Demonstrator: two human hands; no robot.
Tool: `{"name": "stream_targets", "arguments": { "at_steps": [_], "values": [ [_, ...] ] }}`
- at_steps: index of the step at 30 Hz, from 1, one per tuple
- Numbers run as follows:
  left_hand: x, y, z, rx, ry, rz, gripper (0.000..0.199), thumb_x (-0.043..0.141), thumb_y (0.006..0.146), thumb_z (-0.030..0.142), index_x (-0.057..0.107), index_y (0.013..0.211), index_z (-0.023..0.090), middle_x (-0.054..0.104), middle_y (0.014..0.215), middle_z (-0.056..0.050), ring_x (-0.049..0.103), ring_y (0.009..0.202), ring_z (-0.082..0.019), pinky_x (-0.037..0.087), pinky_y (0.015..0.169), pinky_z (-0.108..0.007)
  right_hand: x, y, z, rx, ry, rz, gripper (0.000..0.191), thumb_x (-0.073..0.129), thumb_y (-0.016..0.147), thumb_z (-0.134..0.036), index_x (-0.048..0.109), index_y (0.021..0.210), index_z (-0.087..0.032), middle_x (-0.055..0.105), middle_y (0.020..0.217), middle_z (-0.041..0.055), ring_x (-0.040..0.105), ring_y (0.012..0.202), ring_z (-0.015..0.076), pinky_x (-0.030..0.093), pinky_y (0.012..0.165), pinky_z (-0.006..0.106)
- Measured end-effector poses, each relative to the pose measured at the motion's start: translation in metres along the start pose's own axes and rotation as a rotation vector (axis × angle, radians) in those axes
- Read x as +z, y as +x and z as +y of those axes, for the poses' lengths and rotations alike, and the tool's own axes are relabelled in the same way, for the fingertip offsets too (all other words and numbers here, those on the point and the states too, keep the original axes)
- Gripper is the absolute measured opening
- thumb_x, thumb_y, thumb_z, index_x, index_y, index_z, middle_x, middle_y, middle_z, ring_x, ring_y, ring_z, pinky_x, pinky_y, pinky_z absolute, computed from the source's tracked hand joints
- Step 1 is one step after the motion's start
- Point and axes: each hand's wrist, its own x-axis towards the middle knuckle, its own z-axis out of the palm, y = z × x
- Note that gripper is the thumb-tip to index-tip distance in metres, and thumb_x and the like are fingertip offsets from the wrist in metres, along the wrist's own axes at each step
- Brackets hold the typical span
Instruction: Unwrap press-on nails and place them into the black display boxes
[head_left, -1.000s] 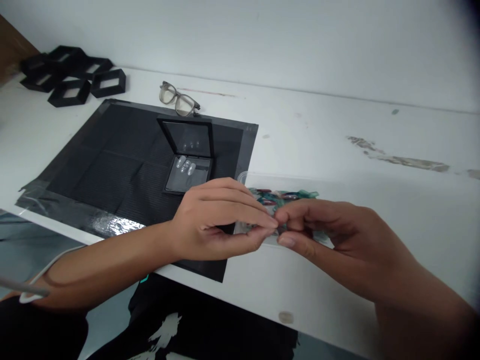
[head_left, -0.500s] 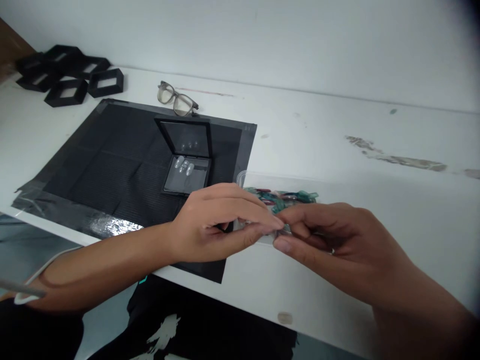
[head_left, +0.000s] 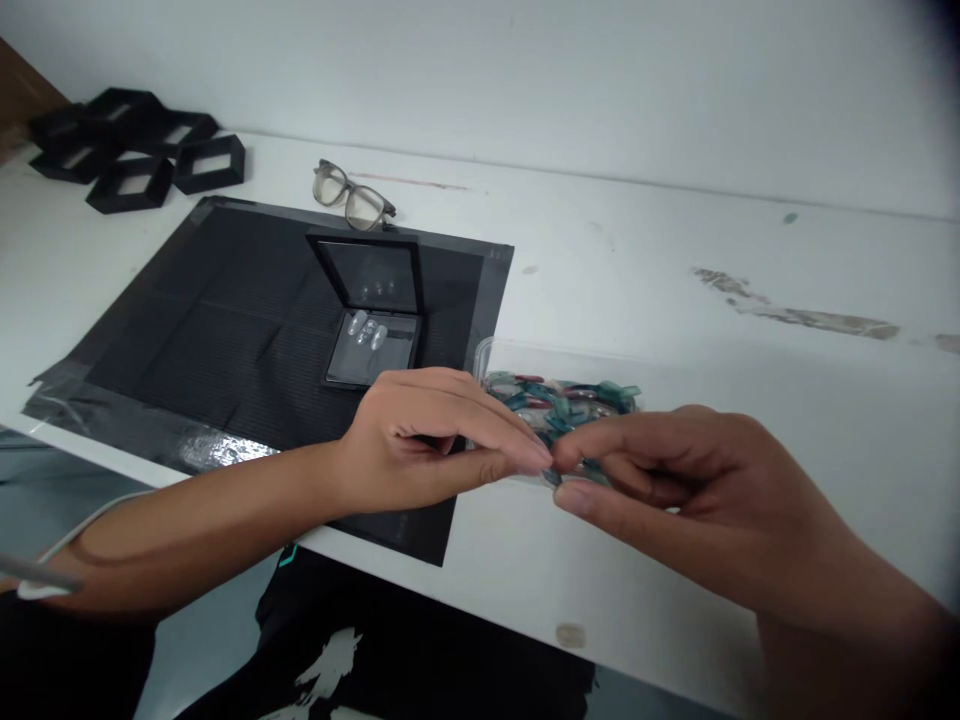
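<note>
My left hand (head_left: pixel 442 440) has its thumb and index finger pressed together at the tips; whatever they pinch is too small or hidden to make out. Almost touching them are the fingertips of my right hand (head_left: pixel 675 480), bent into a pinch with a narrow gap, their hold unclear too. Both hands hover over the near side of a clear plastic tray (head_left: pixel 486 352) filled with green, red and clear false nails (head_left: pixel 600 395). Left of it stands an open black display case (head_left: pixel 379 370), its see-through lid raised. Three clear, glittery false nails (head_left: pixel 367 330) lie in it.
The case rests on a black mat (head_left: pixel 225 300) taped to the white table (head_left: pixel 675 340). Eyeglasses (head_left: pixel 352 197) lie behind the mat. Several black box frames (head_left: pixel 210 163) are piled at the back left, near the wall. The table's front edge runs below my hands.
My right fingertips have parted slightly from the left ones and shifted a little right. A clear piece seen between the fingertips before is no longer distinct. More of the tray's nails show.
</note>
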Motion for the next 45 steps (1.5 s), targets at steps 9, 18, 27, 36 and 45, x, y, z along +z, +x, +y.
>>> {"name": "stream_targets", "arguments": {
  "at_steps": [9,18,27,36,45],
  "values": [
    [-0.0009,0.0018,0.0042,0.005,-0.017,-0.103,0.005,0.075,0.085,0.011,0.073,0.088,0.013,0.080,0.084,-0.009,0.076,0.077,-0.014,0.063,0.070,-0.024,0.0001,-0.0004,-0.0015,-0.069,-0.008,-0.032,0.001,0.071,0.087,-0.024,0.072,0.086,-0.025,0.017,0.057,-0.0091,0.017,0.045,0.0058,0.016,0.040,0.022],
    [0.0029,0.0004,0.0012,-0.040,-0.013,-0.096,0.011,0.080,0.083,0.017,0.072,0.091,0.015,0.078,0.080,-0.005,0.071,0.072,-0.011,0.059,0.065,-0.024,-0.0013,-0.0035,0.0001,0.006,0.027,-0.118,0.008,0.075,0.083,-0.025,0.069,0.079,-0.024,0.019,0.057,-0.0082,0.018,0.048,0.0073,0.017,0.041,0.024],
    [0.0037,0.0003,0.0010,-0.030,0.011,-0.035,0.012,0.082,0.079,0.014,0.073,0.088,0.016,0.079,0.079,-0.005,0.072,0.071,-0.012,0.060,0.065,-0.024,-0.0004,-0.0005,-0.0051,0.093,0.055,-0.179,0.029,0.056,0.097,-0.037,0.067,0.075,-0.021,0.028,0.054,-0.0055,0.023,0.049,0.0091,0.020,0.042,0.026],
    [0.0006,0.0020,0.0041,-0.025,0.049,-0.132,0.002,0.075,0.086,0.015,0.075,0.088,0.015,0.080,0.083,-0.006,0.074,0.075,-0.012,0.063,0.072,-0.022,0.0019,-0.0022,-0.0045,0.029,-0.128,-0.136,0.021,0.058,0.091,-0.028,0.067,0.073,-0.023,0.032,0.049,-0.0053,0.024,0.044,0.0094,0.019,0.041,0.028],
    [0.0025,-0.0017,0.0059,-0.118,-0.001,-0.150,0.005,0.074,0.087,0.015,0.075,0.092,0.016,0.080,0.087,-0.006,0.072,0.075,-0.011,0.061,0.061,-0.018,0.0048,-0.0030,-0.0028,-0.071,-0.262,-0.105,0.018,0.059,0.086,-0.021,0.065,0.069,-0.023,0.039,0.050,-0.0048,0.030,0.045,0.0099,0.022,0.044,0.030]
  ]
}}
